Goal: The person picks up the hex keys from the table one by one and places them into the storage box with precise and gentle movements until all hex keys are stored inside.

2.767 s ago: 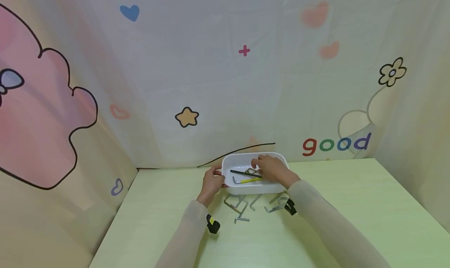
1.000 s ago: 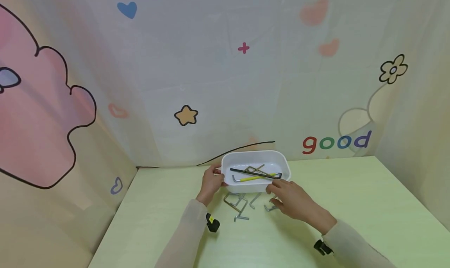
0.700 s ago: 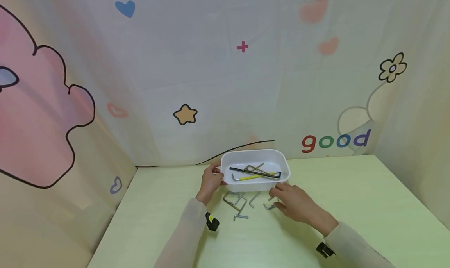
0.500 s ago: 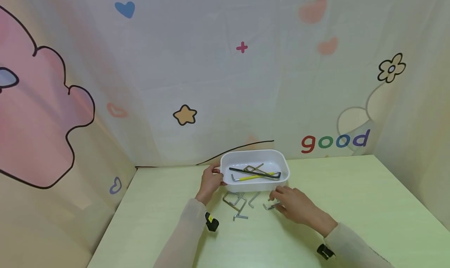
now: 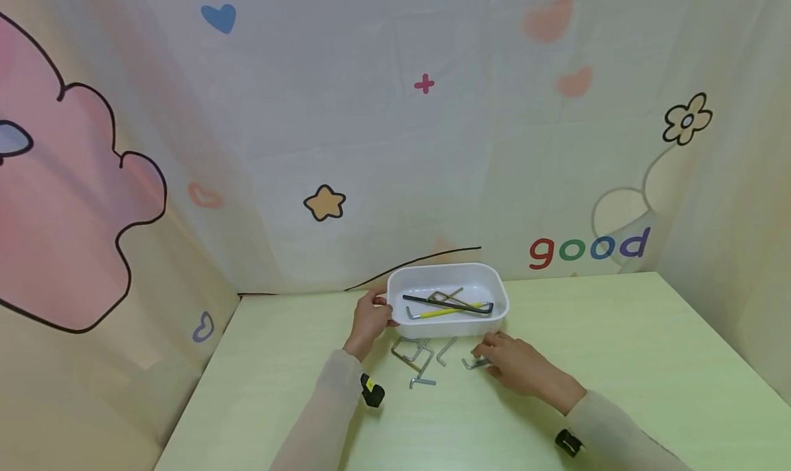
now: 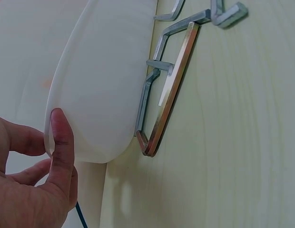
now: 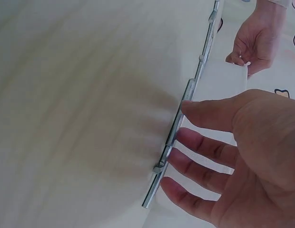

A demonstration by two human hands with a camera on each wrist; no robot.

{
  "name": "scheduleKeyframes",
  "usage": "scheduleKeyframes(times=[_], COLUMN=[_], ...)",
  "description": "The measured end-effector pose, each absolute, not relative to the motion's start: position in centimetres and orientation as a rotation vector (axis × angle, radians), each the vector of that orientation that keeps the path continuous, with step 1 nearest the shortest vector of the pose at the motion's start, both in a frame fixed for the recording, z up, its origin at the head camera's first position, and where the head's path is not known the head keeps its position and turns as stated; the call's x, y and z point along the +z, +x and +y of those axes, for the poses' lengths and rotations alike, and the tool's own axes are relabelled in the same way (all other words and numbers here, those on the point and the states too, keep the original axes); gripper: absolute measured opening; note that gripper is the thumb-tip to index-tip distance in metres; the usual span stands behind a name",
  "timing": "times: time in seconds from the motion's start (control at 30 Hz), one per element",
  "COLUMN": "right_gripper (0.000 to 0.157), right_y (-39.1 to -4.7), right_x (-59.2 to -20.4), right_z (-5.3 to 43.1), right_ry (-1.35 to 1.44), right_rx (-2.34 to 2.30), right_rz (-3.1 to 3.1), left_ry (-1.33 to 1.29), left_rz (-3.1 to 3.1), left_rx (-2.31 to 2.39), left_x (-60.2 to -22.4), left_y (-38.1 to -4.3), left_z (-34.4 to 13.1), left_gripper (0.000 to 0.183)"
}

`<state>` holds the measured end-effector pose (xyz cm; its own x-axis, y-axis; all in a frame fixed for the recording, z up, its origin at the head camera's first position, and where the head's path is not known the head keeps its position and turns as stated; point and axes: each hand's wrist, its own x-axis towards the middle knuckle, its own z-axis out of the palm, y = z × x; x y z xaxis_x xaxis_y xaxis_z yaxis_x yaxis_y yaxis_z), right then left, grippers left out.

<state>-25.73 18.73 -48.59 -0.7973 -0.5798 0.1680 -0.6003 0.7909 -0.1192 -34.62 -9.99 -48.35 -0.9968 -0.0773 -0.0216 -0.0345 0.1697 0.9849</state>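
Observation:
My left hand pinches the left end of a white plastic tray, its thumb outside the wall and fingers at the rim in the left wrist view. In the tray lie a black hex key, a yellow-sleeved hex key and bronze-coloured bent keys. My right hand reaches down in front of the tray's right corner. In the right wrist view its thumb and fingertips are spread along silver hex keys lying on the table, right at the metal.
In front of the tray several loose hex keys lie on the pale table, among them a bronze one and a short silver one. A printed cloth hangs behind and at both sides.
My right hand has come out of the tray, leaving the black and bronze keys in sight there, and has lowered to the loose hex keys in front. My left hand stays on the tray.

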Motion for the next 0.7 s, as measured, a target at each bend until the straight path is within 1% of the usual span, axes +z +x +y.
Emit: scheduleKeyframes(times=[0.7], right_gripper=[0.016], right_y=[-26.36], right_x=[-49.10], right_z=[18.60], right_ry=[0.998], right_rx=[0.262], right_rz=[-2.799], left_ry=[0.118], left_rz=[-2.376], left_rx=[-2.011], left_x=[-48.35], left_y=[-34.68], left_z=[-9.96], left_gripper=[0.051])
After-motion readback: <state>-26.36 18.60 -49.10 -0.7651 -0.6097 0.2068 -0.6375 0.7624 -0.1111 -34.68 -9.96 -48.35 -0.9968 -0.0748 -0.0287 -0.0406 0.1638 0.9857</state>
